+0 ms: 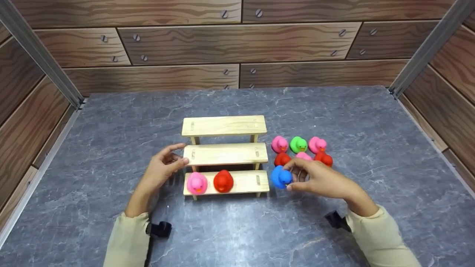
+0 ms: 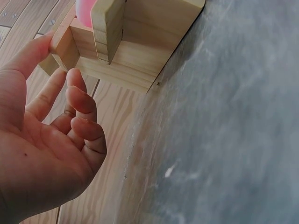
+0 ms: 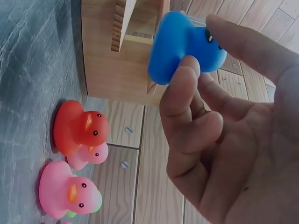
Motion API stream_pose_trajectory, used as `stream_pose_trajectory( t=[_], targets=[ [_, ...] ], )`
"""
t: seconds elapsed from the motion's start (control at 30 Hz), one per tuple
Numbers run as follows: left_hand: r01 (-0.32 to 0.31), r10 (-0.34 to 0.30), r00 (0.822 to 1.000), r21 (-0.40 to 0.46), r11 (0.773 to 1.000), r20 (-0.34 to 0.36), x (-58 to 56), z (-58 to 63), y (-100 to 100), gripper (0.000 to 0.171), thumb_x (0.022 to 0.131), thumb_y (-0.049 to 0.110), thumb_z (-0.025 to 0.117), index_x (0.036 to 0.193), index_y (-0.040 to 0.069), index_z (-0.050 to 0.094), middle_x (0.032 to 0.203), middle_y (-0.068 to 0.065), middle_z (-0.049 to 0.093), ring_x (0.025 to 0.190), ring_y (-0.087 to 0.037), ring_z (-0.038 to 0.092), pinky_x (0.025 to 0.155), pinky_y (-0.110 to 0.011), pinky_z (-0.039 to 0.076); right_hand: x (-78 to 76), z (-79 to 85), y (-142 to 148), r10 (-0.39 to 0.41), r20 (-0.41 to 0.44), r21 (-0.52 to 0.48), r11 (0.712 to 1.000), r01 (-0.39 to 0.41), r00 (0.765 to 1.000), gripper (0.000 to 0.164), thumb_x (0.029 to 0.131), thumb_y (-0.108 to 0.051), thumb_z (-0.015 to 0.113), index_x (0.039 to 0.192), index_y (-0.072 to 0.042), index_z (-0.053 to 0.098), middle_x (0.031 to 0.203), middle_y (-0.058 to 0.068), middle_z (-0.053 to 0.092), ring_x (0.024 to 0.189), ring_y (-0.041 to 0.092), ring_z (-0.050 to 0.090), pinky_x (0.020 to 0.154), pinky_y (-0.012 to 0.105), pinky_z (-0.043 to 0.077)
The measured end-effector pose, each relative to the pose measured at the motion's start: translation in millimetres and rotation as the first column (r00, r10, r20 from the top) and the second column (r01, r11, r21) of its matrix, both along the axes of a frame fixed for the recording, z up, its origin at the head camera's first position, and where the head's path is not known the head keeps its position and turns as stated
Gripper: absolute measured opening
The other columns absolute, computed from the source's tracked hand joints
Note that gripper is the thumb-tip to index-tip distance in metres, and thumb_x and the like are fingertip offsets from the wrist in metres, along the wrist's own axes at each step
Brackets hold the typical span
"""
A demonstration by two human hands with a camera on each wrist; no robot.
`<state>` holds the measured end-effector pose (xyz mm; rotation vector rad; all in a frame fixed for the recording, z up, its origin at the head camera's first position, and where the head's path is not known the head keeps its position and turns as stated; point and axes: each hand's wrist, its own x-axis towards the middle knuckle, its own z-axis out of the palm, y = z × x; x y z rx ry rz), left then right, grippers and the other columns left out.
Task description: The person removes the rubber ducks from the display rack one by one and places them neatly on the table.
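Note:
A three-step wooden stand (image 1: 225, 154) rests on the grey marbled table. On its lowest step sit a pink rubber duck (image 1: 197, 183) at the left and a red rubber duck (image 1: 223, 181) near the middle. My left hand (image 1: 163, 167) pinches the left end of the middle step between thumb and forefinger, its other fingers loosely bent in the left wrist view. Just right of the lowest step, my right hand (image 1: 315, 178) holds a blue rubber duck (image 3: 175, 46) between thumb and fingertips. That duck is raised above the table in the right wrist view.
Behind the right hand stand several more ducks in rows: a green duck (image 1: 298, 144), a pink duck (image 1: 279, 144), a red duck (image 1: 282, 159) and others, some partly covered by the hand. Wood-patterned walls (image 1: 237, 44) enclose the table at the back and sides.

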<state>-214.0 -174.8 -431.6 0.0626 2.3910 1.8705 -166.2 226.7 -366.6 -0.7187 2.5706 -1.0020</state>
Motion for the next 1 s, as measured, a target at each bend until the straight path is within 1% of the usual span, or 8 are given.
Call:
stream_pose_trajectory(
  t=[0.23,0.43,0.6,0.7,0.8,1.0],
  targets=[
    [0.004,-0.004,1.000,-0.007,1.000,-0.007,-0.1,0.4,0,0.047,0.087,0.011,0.070,0.132,0.007,0.056,0.081,0.002,0.061,0.067,-0.007,0.051,0.062,-0.021,0.042,-3.0,0.5,6,-0.018,0.018,0.039,0.999,0.017,1.000,0.037,0.085,-0.024,0.074,0.112,-0.003,0.060,0.087,0.004,0.059,0.078,0.012,0.053,0.069,0.021,0.047],
    [0.002,-0.002,1.000,-0.008,1.000,-0.014,-0.4,0.5,0,0.047,0.086,0.011,0.071,0.132,0.007,0.057,0.080,0.002,0.062,0.068,-0.007,0.053,0.063,-0.022,0.043,-7.2,-2.2,9,-0.032,0.026,0.065,0.997,0.031,0.999,0.038,0.084,-0.024,0.075,0.112,-0.003,0.060,0.087,0.004,0.060,0.078,0.012,0.053,0.068,0.022,0.046],
    [0.006,-0.006,1.000,-0.012,1.000,-0.026,-0.5,0.3,0,0.048,0.086,0.011,0.071,0.131,0.005,0.056,0.080,0.003,0.062,0.069,-0.007,0.056,0.064,-0.021,0.044,-10.0,-5.9,12,-0.035,0.040,0.074,0.997,0.032,0.999,0.037,0.084,-0.021,0.075,0.111,-0.002,0.060,0.088,0.004,0.061,0.077,0.011,0.053,0.067,0.021,0.047],
    [0.015,-0.015,0.999,-0.007,1.000,-0.031,-0.4,0.2,-1,0.047,0.087,0.010,0.070,0.132,0.006,0.057,0.080,0.003,0.062,0.071,-0.009,0.056,0.065,-0.022,0.044,-11.3,-8.3,12,-0.032,0.038,0.077,0.997,0.029,0.999,0.036,0.083,-0.019,0.075,0.110,-0.002,0.060,0.087,0.004,0.060,0.077,0.011,0.053,0.067,0.021,0.046],
    [0.021,-0.021,0.999,-0.006,1.000,-0.034,-0.3,-0.4,-1,0.047,0.087,0.010,0.070,0.132,0.007,0.057,0.081,0.002,0.062,0.071,-0.011,0.056,0.066,-0.023,0.044,-12.9,-10.5,13,-0.036,0.036,0.089,0.995,0.033,0.999,0.034,0.082,-0.017,0.076,0.109,-0.002,0.060,0.086,0.004,0.060,0.076,0.012,0.053,0.067,0.021,0.046],
    [0.017,-0.017,0.999,-0.012,1.000,-0.030,-0.9,-1.3,-1,0.047,0.087,0.010,0.070,0.132,0.007,0.056,0.081,0.002,0.062,0.070,-0.010,0.055,0.066,-0.023,0.044,-18.6,-17.4,16,-0.052,0.049,0.114,0.992,0.046,0.997,0.032,0.082,-0.014,0.075,0.106,-0.001,0.059,0.085,0.005,0.060,0.076,0.014,0.053,0.067,0.022,0.046]
  ],
)
